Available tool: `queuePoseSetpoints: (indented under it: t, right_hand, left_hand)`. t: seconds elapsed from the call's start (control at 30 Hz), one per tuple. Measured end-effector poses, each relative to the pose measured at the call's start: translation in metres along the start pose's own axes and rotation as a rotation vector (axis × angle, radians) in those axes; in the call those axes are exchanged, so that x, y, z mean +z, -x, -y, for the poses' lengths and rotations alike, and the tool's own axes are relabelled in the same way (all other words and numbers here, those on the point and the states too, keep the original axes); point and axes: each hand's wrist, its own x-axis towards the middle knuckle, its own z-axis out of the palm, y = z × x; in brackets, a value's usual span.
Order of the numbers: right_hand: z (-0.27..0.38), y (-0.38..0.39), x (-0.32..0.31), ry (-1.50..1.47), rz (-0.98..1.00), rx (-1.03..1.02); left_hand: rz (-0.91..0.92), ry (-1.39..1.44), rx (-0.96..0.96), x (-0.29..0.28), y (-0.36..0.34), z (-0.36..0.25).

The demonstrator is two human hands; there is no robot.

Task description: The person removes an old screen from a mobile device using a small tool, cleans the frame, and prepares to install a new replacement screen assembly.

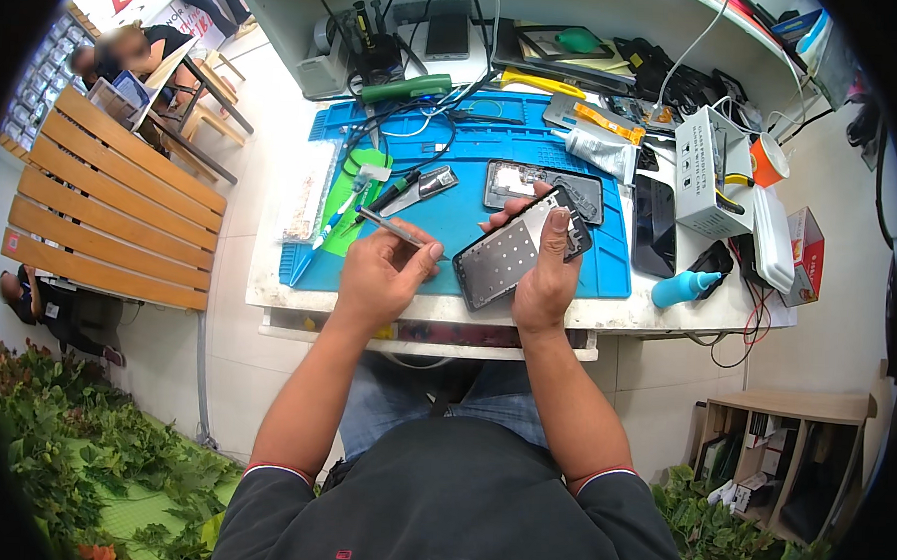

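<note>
My left hand [381, 277] is closed round a slim, pen-like silver tool [392, 226] with a bluish end; its exact kind is unclear. It hovers over the blue work mat [443, 280], left of the phone frame. My right hand [546, 289] grips a black phone frame [510, 258], tilted, its silvery perforated inner face turned up and the thumb on its upper part. Just behind it lies an opened phone [503, 182] with its inside showing. Left of that are a metal blade-like tool [436, 182], a blue-and-white brush [336, 222] and a green sheet [346, 225].
A white glue tube [596, 154], a dark phone [655, 227], a blue bottle [680, 290] and a white box [708, 176] line the right side. Cables, a green-handled tool [407, 88] and a yellow cutter [542, 84] crowd the back. A slatted wooden bench [121, 206] stands left.
</note>
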Motion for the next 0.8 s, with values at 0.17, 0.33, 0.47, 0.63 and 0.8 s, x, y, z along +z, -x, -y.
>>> queuePoseSetpoints:
  t: [0.17,0.33,0.47,0.63,0.8]
  right_hand:
    - [-0.002,0.001,-0.001,-0.012,0.002,-0.01]
    - [-0.001,0.001,0.0,-0.003,0.001,-0.019]
    - [-0.001,0.0,0.0,0.012,-0.006,-0.015]
    - [0.005,-0.005,0.008,-0.02,-0.082,0.104]
    - [-0.004,-0.004,0.009,-0.09,-0.139,0.141]
  left_hand:
    - [0.021,0.002,0.015,0.0,0.001,0.002]
    - [0.041,-0.07,0.054,0.0,0.001,0.001]
    - [0.054,-0.143,0.102,0.0,0.002,-0.002]
    - [0.041,-0.277,0.21,-0.002,0.004,-0.003]
    - [0.046,-0.269,0.21,-0.002,0.005,-0.003]
